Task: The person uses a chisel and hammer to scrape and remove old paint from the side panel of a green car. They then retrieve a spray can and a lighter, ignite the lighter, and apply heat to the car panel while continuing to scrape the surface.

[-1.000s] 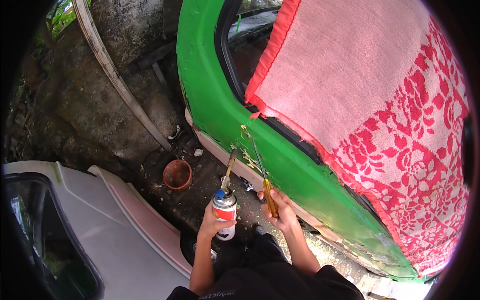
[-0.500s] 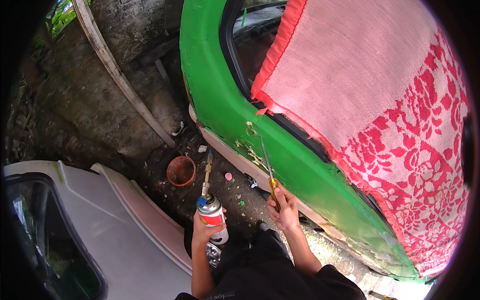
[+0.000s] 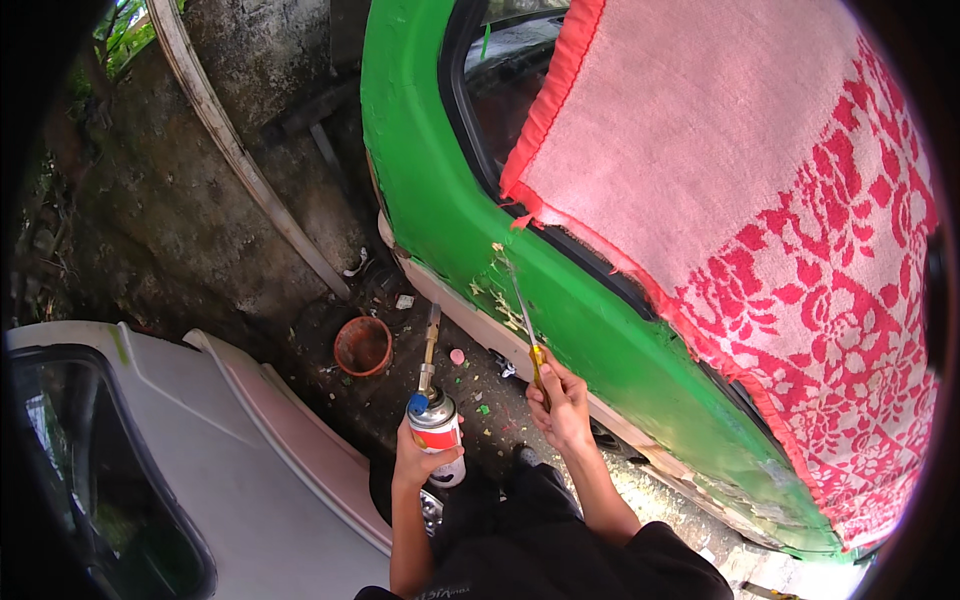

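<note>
My left hand (image 3: 422,462) is wrapped round a blow torch (image 3: 436,436), a red and white gas can with a blue knob. Its brass nozzle (image 3: 431,343) points away from me, toward the lower edge of the green car body (image 3: 430,190); I see no flame. In my right hand (image 3: 562,410) is a screwdriver (image 3: 525,320) with a yellow handle and a long thin metal shaft. The shaft's tip reaches a patch of lifted, pale paint (image 3: 502,256) on the green panel. More chipped paint (image 3: 508,308) shows just below it.
A pink and red flowered cloth (image 3: 700,150) covers the car's windows and upper side. A grey car panel (image 3: 270,480) stands on the left. Between them on the ground are a clay pot (image 3: 363,346), a pink cap (image 3: 457,356) and green paint flakes. A curved strip (image 3: 230,140) leans farther back.
The blow torch in my left hand has shifted slightly right and toward me. My right hand and the screwdriver have moved a little to the left and farther away.
</note>
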{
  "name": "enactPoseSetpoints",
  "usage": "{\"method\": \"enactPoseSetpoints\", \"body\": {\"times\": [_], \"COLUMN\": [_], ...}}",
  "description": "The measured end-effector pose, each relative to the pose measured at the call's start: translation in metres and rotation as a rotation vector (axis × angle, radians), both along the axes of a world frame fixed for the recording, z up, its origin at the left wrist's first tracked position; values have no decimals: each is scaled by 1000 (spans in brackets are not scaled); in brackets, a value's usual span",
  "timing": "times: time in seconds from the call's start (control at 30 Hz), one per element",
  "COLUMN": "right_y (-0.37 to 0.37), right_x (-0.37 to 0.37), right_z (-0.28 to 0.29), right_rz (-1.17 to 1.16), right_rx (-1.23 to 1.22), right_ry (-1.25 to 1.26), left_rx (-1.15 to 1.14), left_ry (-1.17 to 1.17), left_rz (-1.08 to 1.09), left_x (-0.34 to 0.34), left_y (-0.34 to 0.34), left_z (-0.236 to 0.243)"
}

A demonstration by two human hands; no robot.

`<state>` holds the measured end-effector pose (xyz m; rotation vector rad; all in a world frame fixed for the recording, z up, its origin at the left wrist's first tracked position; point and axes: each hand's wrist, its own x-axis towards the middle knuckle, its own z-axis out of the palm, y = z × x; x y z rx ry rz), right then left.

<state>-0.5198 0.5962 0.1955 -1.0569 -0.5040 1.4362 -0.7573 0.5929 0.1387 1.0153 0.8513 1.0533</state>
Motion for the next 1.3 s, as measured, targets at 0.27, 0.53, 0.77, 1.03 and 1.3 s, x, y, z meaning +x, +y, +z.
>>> {"method": "enactPoseSetpoints", "body": {"times": [0.27, 0.53, 0.77, 1.03, 1.3], "right_y": [-4, 0, 18, 9, 0], "right_x": [8, 6, -3, 0, -4], "right_z": [3, 4, 11, 9, 6], "right_rz": [5, 12, 31, 14, -10], "right_rx": [-22, -34, -39, -73, -24], "right_ry": [35, 12, 27, -76, -55], "left_rx": [-38, -7, -40, -8, 57], "left_ry": [-15, -4, -12, -27, -25], "left_rz": [10, -17, -24, -45, -39], "left_x": [5, 9, 13, 9, 12], "left_y": [6, 12, 12, 16, 20], "left_z": [3, 10, 9, 18, 2]}}
